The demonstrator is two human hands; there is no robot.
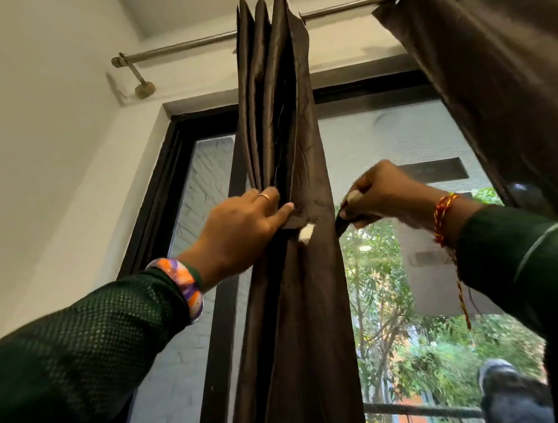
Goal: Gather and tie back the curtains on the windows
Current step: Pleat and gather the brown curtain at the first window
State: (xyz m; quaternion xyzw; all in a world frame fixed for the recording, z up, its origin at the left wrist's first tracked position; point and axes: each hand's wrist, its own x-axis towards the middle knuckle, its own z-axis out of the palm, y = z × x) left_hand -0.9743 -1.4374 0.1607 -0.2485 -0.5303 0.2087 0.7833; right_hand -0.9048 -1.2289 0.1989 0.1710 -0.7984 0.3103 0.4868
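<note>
The gathered dark-brown satin curtain (292, 274) hangs from the steel rod (183, 45). Left hand (240, 225) pinches its folds; right hand (384, 195) grips apparently a dark tie-back strip (341, 223). No legible writing.

A single head-worn, wide-angle view looks steeply upward from close in front of the window (397, 182), so the curtain rod (183, 47) runs across the top of the picture and the wall and ceiling bend at the left edge. The camera sits within arm's reach of the gathered curtain (292, 274), which fills the middle from top to bottom, with both forearms entering from the lower corners. A second curtain (488, 77) crowds the upper right corner, very near the lens.
</note>
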